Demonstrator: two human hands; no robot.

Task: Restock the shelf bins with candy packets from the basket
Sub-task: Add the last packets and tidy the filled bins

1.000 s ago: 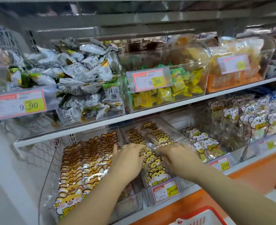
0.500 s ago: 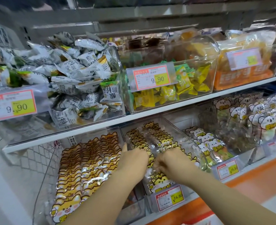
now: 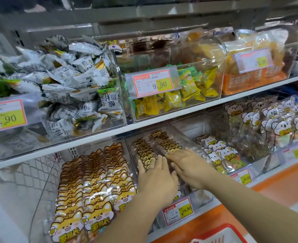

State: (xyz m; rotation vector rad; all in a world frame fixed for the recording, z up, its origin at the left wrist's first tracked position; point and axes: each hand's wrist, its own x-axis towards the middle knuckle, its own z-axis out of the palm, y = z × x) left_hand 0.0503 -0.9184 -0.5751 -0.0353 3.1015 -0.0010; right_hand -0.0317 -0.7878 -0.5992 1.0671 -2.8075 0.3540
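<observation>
Left hand point(image 3: 156, 174) and right hand point(image 3: 188, 163) lie flat-fingered on cat packets point(image 3: 144, 149) inside the narrow clear bin point(image 3: 185, 137).

The left forearm point(image 3: 127, 218) reaches forward from the bottom centre, and the right forearm point(image 3: 250, 202) from the lower right. The left hand point(image 3: 156, 179) lies palm down, fingers straight. The right hand point(image 3: 188, 166), just beside it, is also palm down, with its fingers spread and pointing leftward.

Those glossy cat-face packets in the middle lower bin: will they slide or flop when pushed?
Probably slippery: the glossy clear cat-face packets show shiny film. Likely light and floppy, being thin flat pouches. Overlapped in a row, they may topple, not shift together.
</observation>
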